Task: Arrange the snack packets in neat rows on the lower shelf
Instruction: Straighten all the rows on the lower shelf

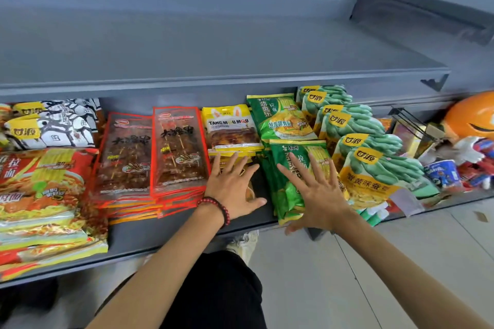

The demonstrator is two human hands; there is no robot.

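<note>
Left hand (232, 187) flat, fingers apart, touching yellow packets (231, 128). Right hand (320, 192) flat, fingers apart, on green noodle packets (287, 195), maybe pushing stack into row on lower shelf (133, 238).

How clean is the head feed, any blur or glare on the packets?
Head view: wide-angle distortion bends the upper shelf edge; motion smear around the orange toy at right; glare on the red noodle packets at left; left hand and right hand fairly sharp.
</note>
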